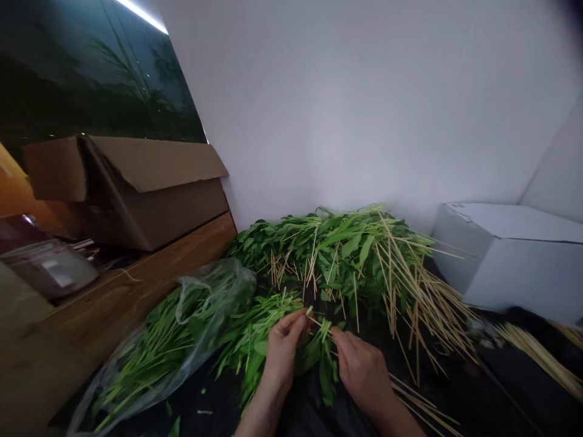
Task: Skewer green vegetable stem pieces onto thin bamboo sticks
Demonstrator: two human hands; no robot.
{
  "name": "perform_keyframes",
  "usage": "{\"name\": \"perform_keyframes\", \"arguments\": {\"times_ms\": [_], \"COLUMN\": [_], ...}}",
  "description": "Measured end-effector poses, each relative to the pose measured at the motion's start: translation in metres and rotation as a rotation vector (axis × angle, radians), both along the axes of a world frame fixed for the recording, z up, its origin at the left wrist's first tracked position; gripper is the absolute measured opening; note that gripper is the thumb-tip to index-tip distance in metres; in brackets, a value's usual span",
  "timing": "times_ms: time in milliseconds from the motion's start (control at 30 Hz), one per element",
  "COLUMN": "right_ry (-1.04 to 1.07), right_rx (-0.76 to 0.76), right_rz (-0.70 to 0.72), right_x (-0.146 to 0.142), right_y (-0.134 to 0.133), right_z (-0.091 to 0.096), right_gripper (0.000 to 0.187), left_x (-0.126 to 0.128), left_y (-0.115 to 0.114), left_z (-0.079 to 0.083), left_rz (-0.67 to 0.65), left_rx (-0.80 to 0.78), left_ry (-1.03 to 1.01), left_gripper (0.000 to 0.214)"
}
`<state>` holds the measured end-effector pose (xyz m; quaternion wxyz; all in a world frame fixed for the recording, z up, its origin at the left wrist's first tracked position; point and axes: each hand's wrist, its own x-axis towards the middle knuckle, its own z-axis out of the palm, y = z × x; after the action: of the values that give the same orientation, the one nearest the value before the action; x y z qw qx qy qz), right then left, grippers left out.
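Note:
My left hand (286, 340) pinches a leafy green stem (310, 311) whose pale end pokes up above the fingertips. Facing it, my right hand (362, 367) is closed on a thin bamboo skewer (316, 320) that points left toward the stem. Several folded green stems (325, 330) sit on the skewer beside my right fingertips, their leaves hanging down between the hands. Just left of my left hand lies a loose heap of leafy greens (259, 318). Part of the skewer is hidden by my right fingers.
Greens on skewers (355, 243) are piled against the white wall (364, 109). A clear plastic bag (182, 340) of greens lies left. Loose skewers (423, 403) lie front right, near a white box (523, 261). A cardboard box (150, 200) stands on the wooden ledge (136, 291).

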<state>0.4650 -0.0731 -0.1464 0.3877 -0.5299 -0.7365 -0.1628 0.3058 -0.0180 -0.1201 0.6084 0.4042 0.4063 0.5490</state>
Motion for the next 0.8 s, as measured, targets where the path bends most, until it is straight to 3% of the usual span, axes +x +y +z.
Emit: {"name": "perform_keyframes", "arguments": {"times_ms": [167,333,467,800], "right_ry": [-0.004,0.003,0.024,0.039], "right_rx": [-0.013,-0.017,-0.018,0.013], "right_rz": [-0.012,-0.024,-0.017,-0.01], "right_x": [-0.0031,-0.0054,-0.006,-0.009], "right_y": [-0.0004,-0.0006,-0.0002,0.0004], "right_z": [-0.0029,-0.0041,-0.0029,-0.0066], "right_gripper": [0.032,0.033,0.031,0.031], "left_x": [-0.0017,0.0011,0.0015,-0.0038], "left_y": [0.0013,0.0023,0.0028,0.0045], "left_z": [-0.0006,-0.0046,-0.0066,-0.01], "left_rz": [0.054,0.048,0.006,-0.093], "left_rx": [0.079,0.118,0.065,-0.04], "left_ry": [0.147,0.168,0.072,0.031], "left_gripper": [0.04,0.038,0.046,0.032]}}
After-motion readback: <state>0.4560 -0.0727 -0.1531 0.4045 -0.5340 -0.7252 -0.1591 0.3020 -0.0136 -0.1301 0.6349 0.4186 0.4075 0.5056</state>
